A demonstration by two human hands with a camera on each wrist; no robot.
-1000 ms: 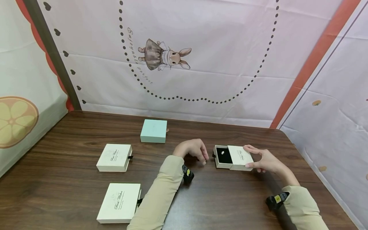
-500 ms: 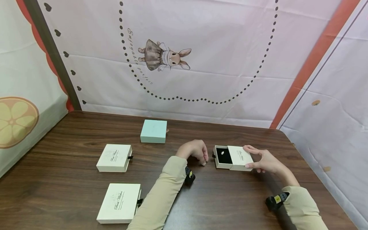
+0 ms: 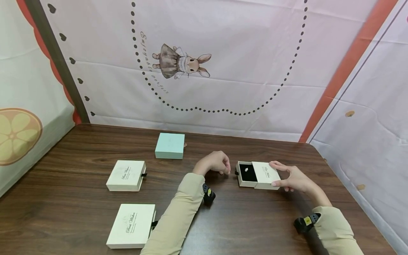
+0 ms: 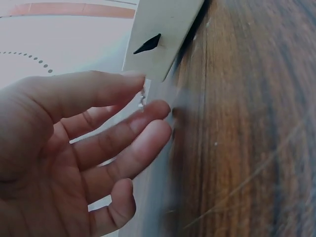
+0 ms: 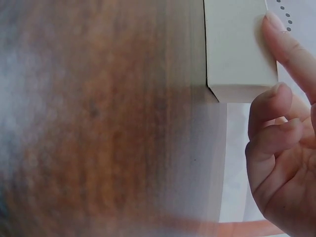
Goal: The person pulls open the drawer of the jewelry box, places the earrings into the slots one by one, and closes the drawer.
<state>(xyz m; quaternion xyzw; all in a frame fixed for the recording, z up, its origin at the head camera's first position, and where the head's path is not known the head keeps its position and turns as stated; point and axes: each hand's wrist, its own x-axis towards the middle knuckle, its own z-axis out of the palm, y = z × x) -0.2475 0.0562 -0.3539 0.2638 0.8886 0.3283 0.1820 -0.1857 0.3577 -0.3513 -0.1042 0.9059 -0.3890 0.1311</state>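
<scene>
My left hand (image 3: 216, 163) is above the table, left of a half-open cream jewelry box (image 3: 267, 173). In the left wrist view, its thumb and forefinger pinch a tiny shiny earring (image 4: 142, 101), while the other fingers curl loosely. The box's drawer (image 3: 247, 184) sticks out to the left, showing a black lining with a small silvery earring (image 3: 246, 170) on it. On the box's right end, my right hand (image 3: 296, 180) grips the sleeve with thumb at the front and forefinger at the back edge. A black ribbon tab (image 4: 149, 43) hangs from the drawer's end.
Two shut cream boxes with black tabs, one farther back (image 3: 125, 175) and one nearer (image 3: 131, 225), lie at the left. A mint-green box (image 3: 170, 145) sits toward the back of the brown wooden table (image 3: 223, 219). A printed cloth (image 3: 242, 60) hangs behind it.
My left hand dipped slightly right toward the table, then rose a little with the earring. My right hand and the open box have stayed in place.
</scene>
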